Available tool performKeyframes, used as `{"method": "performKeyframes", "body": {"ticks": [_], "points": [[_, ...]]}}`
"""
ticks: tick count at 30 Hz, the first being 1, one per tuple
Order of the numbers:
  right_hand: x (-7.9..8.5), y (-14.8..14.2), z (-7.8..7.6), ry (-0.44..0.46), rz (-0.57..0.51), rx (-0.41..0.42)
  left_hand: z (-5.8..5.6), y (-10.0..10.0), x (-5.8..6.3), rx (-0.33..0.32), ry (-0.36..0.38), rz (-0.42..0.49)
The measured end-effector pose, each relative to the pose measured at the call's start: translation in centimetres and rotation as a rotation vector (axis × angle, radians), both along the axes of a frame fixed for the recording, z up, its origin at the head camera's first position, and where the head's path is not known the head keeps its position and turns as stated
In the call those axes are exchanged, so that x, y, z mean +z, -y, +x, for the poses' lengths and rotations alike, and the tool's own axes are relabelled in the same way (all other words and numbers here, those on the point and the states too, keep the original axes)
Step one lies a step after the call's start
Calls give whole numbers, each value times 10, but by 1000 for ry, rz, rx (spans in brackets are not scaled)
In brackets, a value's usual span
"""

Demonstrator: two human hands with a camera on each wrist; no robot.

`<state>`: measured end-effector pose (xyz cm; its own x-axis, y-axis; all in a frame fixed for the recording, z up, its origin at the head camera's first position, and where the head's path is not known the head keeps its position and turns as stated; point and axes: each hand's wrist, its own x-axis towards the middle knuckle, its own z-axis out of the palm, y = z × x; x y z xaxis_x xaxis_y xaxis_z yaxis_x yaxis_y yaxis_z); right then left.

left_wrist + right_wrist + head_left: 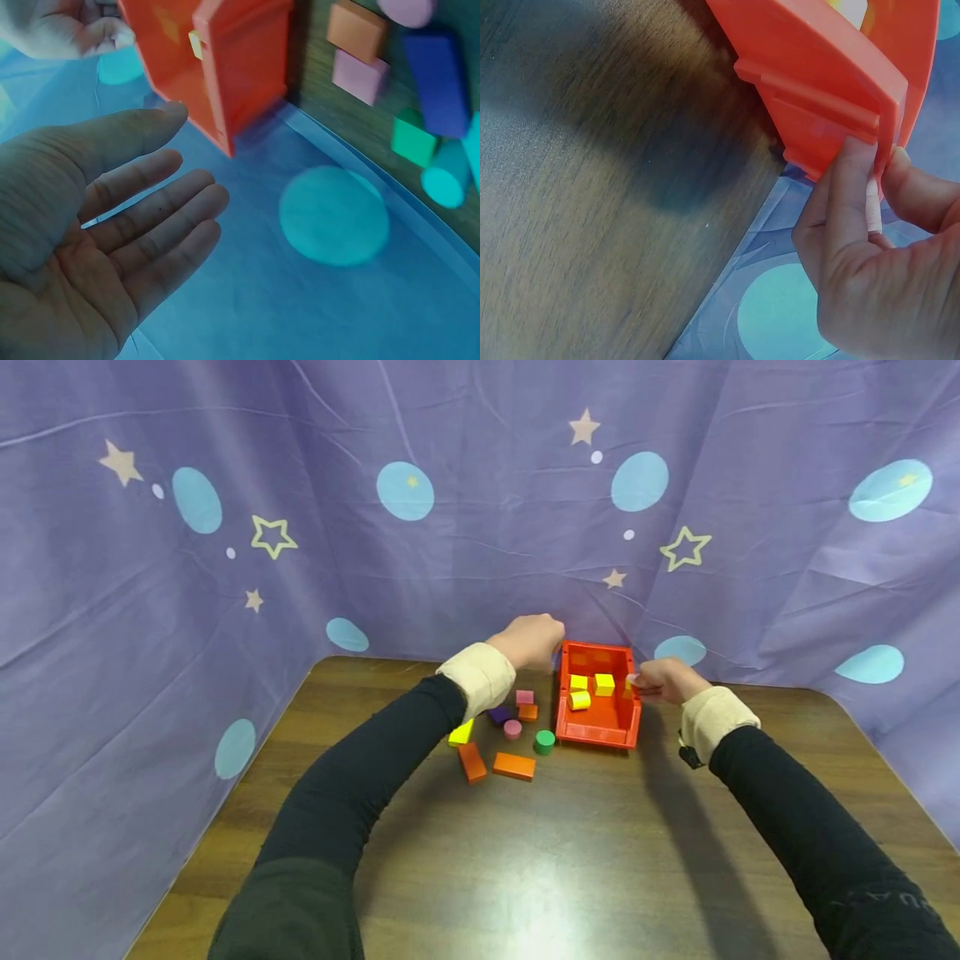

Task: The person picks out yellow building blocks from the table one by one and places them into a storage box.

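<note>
A red plastic bin (597, 737) stands near the back of the table, with several yellow blocks (604, 685) inside. My right hand (666, 680) pinches the bin's right wall; in the right wrist view, the thumb and fingers of that hand (855, 247) lie on either side of the red wall (817, 97). Beside the bin's far left corner is my left hand (531, 642). The left wrist view shows this hand (112, 217) with loosely extended fingers and nothing in them, its thumb tip close to the bin's rim (214, 90). Whether it touches is unclear.
Left of the bin lie a green cylinder (544, 742), a pink round block (512, 729), orange blocks (514, 766), a purple block (498, 716) and a yellow block (460, 734). Behind the table hangs a purple patterned cloth (480, 552).
</note>
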<state>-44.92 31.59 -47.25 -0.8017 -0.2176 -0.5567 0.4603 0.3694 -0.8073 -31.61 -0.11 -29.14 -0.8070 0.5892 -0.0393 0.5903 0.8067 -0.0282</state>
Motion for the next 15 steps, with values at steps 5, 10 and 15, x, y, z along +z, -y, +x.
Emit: {"method": "performKeyframes", "body": {"ticks": [5,10,15], "points": [[68,42,69,-39,67,-15,2,26,0,40,28,16],[87,53,92,-52,72,-29,5,50,-3,68,43,45],[71,45,77,-57,96,-63,11,67,-2,109,87,42]]}}
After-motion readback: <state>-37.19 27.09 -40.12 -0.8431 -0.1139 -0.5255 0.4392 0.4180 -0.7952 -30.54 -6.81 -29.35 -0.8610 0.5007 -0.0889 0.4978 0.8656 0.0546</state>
